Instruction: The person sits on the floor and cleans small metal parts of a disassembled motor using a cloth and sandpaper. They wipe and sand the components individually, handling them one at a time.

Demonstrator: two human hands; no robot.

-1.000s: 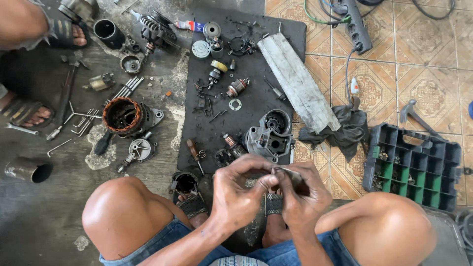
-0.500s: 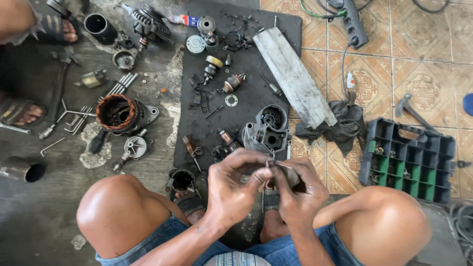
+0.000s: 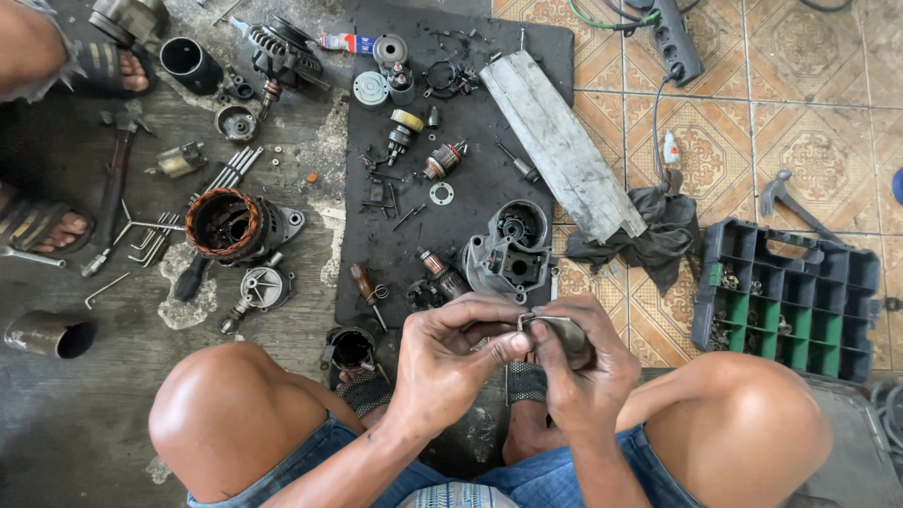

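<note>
Both hands grip one small dark metal part [image 3: 564, 337] between the bare knees, the left hand [image 3: 451, 362] pinching its near edge with thumb and fingers and the right hand [image 3: 583, 376] wrapped under it, just below the grey motor housing [image 3: 508, 254] on the black mat [image 3: 451, 188].
</note>
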